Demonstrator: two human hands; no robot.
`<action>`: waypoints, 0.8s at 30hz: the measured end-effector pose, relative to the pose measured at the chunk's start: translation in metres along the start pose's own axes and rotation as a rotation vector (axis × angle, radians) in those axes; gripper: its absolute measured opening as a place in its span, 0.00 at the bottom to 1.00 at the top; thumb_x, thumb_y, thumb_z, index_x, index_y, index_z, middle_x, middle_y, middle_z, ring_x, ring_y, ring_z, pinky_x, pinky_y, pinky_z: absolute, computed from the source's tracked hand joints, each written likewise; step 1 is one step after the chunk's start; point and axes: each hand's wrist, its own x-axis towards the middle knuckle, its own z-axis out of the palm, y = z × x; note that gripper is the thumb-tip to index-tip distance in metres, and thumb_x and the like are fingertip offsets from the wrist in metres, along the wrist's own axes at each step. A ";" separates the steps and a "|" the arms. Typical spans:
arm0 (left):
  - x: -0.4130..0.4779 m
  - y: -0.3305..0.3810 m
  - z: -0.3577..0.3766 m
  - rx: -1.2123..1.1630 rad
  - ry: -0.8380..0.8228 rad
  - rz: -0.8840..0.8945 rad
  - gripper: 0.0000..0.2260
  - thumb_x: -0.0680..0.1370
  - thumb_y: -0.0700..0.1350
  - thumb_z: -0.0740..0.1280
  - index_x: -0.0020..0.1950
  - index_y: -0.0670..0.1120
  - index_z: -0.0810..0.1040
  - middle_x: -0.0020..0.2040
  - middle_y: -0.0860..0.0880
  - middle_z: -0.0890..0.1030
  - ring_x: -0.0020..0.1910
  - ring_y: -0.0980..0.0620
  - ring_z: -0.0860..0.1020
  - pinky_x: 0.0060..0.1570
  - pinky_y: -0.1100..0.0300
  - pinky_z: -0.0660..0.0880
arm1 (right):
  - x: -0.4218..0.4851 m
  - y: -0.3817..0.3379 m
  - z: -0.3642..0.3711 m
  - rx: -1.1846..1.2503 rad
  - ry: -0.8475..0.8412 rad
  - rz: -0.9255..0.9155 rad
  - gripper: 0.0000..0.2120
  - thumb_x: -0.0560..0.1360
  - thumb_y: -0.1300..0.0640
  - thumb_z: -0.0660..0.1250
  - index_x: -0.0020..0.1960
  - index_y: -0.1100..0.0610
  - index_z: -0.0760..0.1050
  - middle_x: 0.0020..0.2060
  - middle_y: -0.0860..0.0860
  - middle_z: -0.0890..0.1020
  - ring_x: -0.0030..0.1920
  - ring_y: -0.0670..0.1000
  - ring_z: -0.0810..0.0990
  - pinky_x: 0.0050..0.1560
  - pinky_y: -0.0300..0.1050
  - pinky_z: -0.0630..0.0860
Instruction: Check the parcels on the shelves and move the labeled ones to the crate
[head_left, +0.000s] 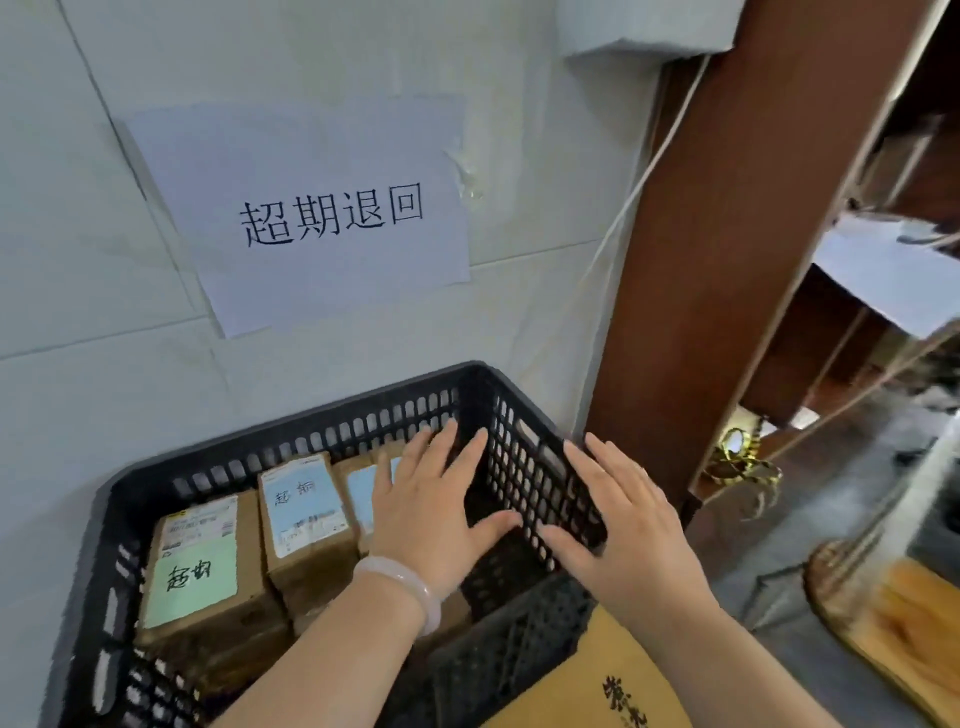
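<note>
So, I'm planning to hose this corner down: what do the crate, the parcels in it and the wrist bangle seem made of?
Crate: black moulded plastic, matte, judging by its slotted lattice walls. Parcels: brown cardboard, dull, with paper labels stuck on. Bangle: pale, glossy and slightly translucent, so perhaps jade or glass; cannot tell which.

My left hand (431, 514) covers most of the rightmost parcel (340, 499) and its blue label (361, 493), the near side of the crate (291, 421) and the tan box (587, 680) just right of it run off the bottom edge, and the small print on the other parcels' shipping labels (306, 525) blurs beyond reading.
</note>
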 end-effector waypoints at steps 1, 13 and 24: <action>-0.003 0.012 0.000 -0.016 0.017 0.085 0.38 0.74 0.72 0.57 0.79 0.62 0.46 0.81 0.56 0.47 0.79 0.51 0.43 0.76 0.43 0.43 | -0.018 0.001 -0.008 -0.036 0.010 0.040 0.37 0.73 0.31 0.59 0.76 0.35 0.45 0.74 0.33 0.46 0.73 0.36 0.40 0.74 0.42 0.41; -0.105 0.229 0.026 -0.161 -0.137 0.892 0.36 0.77 0.70 0.54 0.78 0.63 0.40 0.81 0.54 0.41 0.79 0.52 0.40 0.75 0.45 0.39 | -0.268 0.042 -0.117 -0.307 0.205 0.664 0.40 0.66 0.25 0.50 0.74 0.33 0.41 0.76 0.38 0.45 0.77 0.42 0.41 0.76 0.47 0.41; -0.276 0.406 0.029 -0.182 -0.255 1.377 0.37 0.76 0.69 0.56 0.78 0.63 0.40 0.81 0.54 0.42 0.79 0.52 0.41 0.76 0.44 0.41 | -0.496 0.031 -0.193 -0.390 0.259 1.147 0.45 0.67 0.26 0.53 0.77 0.39 0.38 0.72 0.36 0.36 0.71 0.39 0.34 0.73 0.43 0.36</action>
